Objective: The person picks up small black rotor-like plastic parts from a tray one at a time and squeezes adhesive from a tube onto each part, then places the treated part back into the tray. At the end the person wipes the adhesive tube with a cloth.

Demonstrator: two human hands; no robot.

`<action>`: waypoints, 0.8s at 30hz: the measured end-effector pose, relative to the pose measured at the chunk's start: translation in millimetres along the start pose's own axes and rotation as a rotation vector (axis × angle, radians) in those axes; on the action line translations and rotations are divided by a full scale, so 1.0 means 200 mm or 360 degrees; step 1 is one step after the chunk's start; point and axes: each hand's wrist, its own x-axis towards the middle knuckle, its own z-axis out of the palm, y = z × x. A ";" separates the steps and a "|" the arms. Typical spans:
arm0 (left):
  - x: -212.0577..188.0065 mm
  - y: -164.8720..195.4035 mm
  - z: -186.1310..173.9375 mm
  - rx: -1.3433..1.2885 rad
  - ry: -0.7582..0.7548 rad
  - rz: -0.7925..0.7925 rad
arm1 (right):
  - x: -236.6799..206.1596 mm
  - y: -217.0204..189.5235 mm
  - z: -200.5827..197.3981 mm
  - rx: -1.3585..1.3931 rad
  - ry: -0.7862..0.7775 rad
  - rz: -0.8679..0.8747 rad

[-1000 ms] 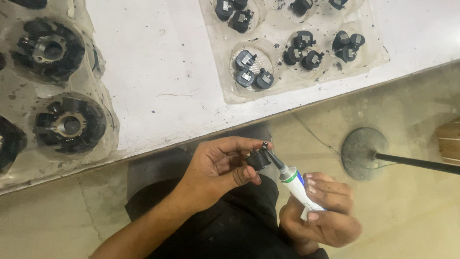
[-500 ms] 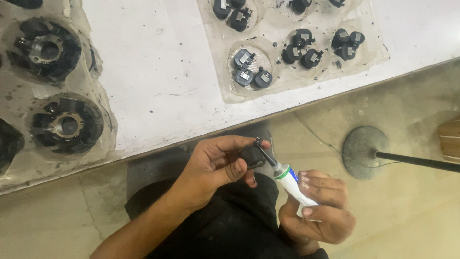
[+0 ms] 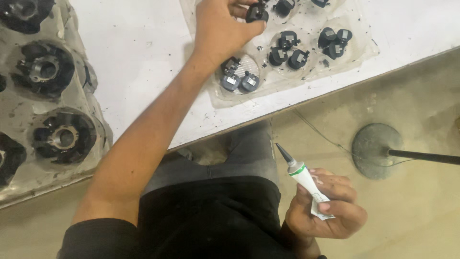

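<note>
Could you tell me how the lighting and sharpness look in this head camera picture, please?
Head view: soft, even light, the white table bright but not blown out; mild glare on the clear plastic tray; left hand slightly motion-blurred at the small black part; right hand and tube fairly sharp.

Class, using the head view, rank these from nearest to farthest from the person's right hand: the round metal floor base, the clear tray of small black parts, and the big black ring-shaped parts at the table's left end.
Measured from the right hand:
1. Round metal floor base, on the floor just up and right.
2. Clear tray of small black parts, on the table above.
3. Big black ring-shaped parts, far left on the table.
</note>
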 end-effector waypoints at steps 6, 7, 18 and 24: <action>0.23 -0.16 0.20 0.1012 -0.0199 -0.0055 | 0.00 0.03 -0.04 -0.0017 -0.0051 0.0012; 0.25 -0.19 0.22 0.1075 -0.0229 -0.0067 | 0.00 0.03 -0.04 -0.0012 -0.0049 0.0012; 0.31 -0.30 0.25 0.1299 -0.0434 -0.0211 | 0.01 0.09 -0.08 0.0069 -0.0135 0.0054; 0.36 -0.36 0.35 0.1200 -0.0561 0.0041 | 0.01 0.12 -0.06 0.0087 -0.0101 0.0060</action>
